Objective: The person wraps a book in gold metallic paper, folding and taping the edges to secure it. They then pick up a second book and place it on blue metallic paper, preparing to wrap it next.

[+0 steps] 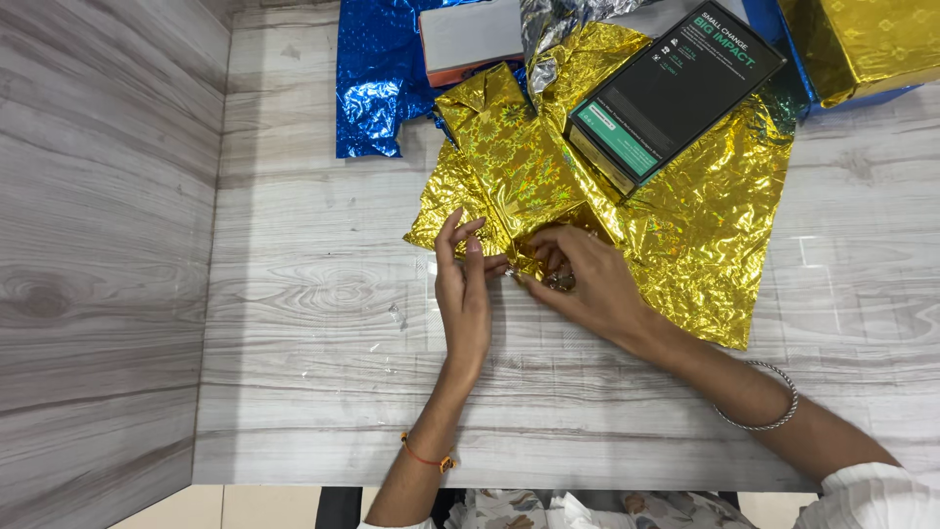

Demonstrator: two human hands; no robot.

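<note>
Gold foil wrap [676, 220] lies crumpled at the table's [313, 392] twelve to two o'clock, a dark box [676, 88] on top. The left hand [463, 289], fingers straight and loose, touches its near corner without gripping. The right hand [587, 279] pinches that corner, curled over a small shiny object I cannot identify. A hard tug could tear the thin foil.

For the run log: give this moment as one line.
left hand: touching gold foil wrap | right hand: pinching wrap edge | dark box: on wrap
</note>
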